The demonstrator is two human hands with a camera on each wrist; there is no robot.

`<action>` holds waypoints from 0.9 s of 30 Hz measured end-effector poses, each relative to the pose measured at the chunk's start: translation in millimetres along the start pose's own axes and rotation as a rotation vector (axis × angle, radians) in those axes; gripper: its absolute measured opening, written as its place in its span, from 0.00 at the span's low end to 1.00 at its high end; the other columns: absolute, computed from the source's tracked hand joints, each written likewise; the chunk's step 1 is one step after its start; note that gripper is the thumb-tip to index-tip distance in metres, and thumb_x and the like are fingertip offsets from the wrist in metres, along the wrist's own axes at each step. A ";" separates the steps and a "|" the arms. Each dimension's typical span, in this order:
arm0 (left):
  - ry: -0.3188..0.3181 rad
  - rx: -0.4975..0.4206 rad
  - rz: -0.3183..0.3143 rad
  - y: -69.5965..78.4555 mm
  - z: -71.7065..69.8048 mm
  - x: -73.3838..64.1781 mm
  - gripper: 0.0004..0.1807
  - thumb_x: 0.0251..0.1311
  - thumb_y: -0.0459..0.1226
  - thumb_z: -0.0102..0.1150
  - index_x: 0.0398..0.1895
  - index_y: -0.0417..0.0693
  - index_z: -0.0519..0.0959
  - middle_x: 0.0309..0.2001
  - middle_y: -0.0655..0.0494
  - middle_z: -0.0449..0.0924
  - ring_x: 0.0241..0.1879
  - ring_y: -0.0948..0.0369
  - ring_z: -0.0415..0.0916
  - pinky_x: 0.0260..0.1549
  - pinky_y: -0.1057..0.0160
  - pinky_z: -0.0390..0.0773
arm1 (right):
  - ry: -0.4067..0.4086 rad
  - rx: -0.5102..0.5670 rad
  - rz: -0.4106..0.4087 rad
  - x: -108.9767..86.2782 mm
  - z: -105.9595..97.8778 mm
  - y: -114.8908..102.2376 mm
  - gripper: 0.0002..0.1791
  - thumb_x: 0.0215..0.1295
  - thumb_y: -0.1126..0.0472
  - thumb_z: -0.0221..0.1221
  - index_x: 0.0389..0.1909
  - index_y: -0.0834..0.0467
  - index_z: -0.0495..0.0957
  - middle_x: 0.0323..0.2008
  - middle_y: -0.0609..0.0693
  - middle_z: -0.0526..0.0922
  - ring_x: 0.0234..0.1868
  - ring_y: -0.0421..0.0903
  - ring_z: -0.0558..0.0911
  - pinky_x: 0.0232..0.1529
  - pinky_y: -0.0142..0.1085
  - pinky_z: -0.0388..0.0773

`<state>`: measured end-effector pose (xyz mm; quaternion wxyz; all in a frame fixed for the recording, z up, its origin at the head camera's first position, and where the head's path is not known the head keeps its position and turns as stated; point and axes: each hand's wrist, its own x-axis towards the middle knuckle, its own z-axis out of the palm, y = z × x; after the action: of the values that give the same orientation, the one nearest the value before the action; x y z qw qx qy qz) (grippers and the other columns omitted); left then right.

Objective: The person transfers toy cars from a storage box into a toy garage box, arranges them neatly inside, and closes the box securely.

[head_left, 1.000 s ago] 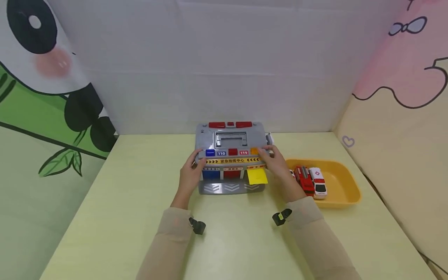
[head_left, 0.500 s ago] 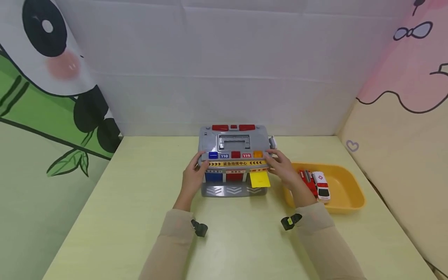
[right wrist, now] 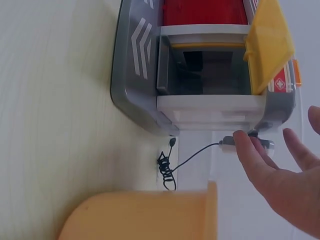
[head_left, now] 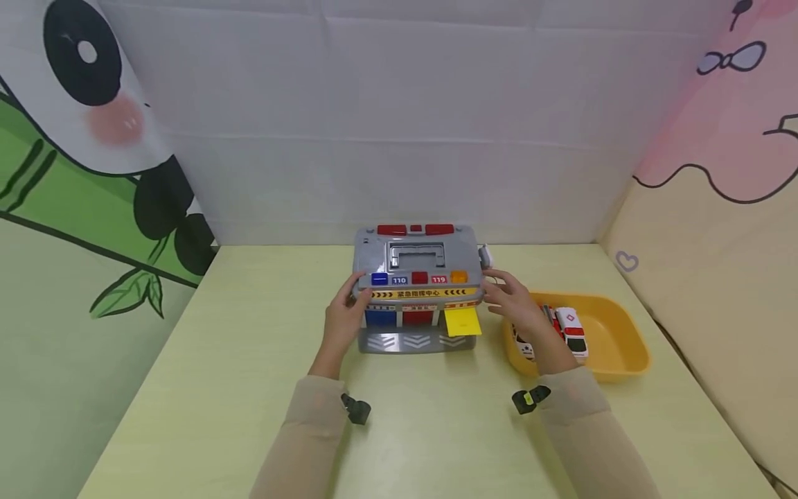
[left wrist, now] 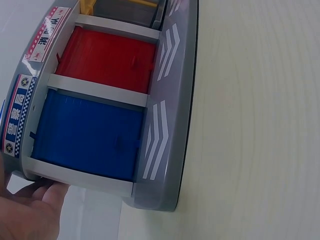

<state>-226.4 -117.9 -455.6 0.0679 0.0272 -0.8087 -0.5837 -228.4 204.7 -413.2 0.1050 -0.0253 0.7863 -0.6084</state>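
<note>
A grey toy rescue garage [head_left: 374, 258] stands near the back of the table in the head view. My left hand [head_left: 343, 322] holds its left front corner, the thumb on the front and fingers at the side. Beside the right end hovers my right hand [head_left: 514, 305], fingers spread and holding nothing. In the right wrist view the yellow door [right wrist: 272, 45] is swung up, showing a dark bay. The blue door [left wrist: 90, 135] and red door [left wrist: 110, 60] are down in the left wrist view.
Right of the garage sits a yellow tray [head_left: 617, 339] with a white toy ambulance [head_left: 571, 326], a red toy vehicle and a partly hidden white car. A coiled black cord [right wrist: 166, 170] lies between garage and tray. A white wall [head_left: 424, 138] rises behind.
My right hand has come off the garage's right front corner and moved outward to the right. My left hand keeps its hold. The yellow door stays raised.
</note>
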 end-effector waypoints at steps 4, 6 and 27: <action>0.002 0.001 0.000 -0.7 1.6 0.0 0.25 0.69 0.52 0.53 0.68 0.63 0.69 0.67 0.42 0.67 0.64 0.44 0.66 0.60 0.45 0.68 | 0.004 -0.022 0.012 -4.2 -5.4 0.9 0.32 0.77 0.50 0.47 0.74 0.59 0.52 0.69 0.70 0.59 0.65 0.65 0.66 0.64 0.53 0.63; 0.010 0.002 0.001 -1.4 1.9 0.3 0.25 0.68 0.53 0.53 0.68 0.63 0.69 0.67 0.42 0.67 0.64 0.43 0.66 0.60 0.45 0.68 | 0.004 -0.028 0.015 -5.8 -7.5 1.2 0.32 0.77 0.50 0.47 0.75 0.59 0.51 0.69 0.70 0.58 0.65 0.66 0.66 0.65 0.53 0.63; 0.003 -0.003 -0.002 9.6 -2.9 -6.2 0.25 0.69 0.50 0.53 0.68 0.61 0.69 0.67 0.43 0.66 0.64 0.44 0.65 0.60 0.45 0.67 | 0.044 -0.089 -0.018 -26.1 -43.5 6.0 0.34 0.75 0.48 0.49 0.74 0.60 0.52 0.68 0.71 0.59 0.64 0.67 0.66 0.64 0.54 0.63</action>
<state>-219.6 -116.8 -446.1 0.0688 0.0288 -0.8077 -0.5848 -210.9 252.0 -405.1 0.0811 -0.0239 0.8145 -0.5739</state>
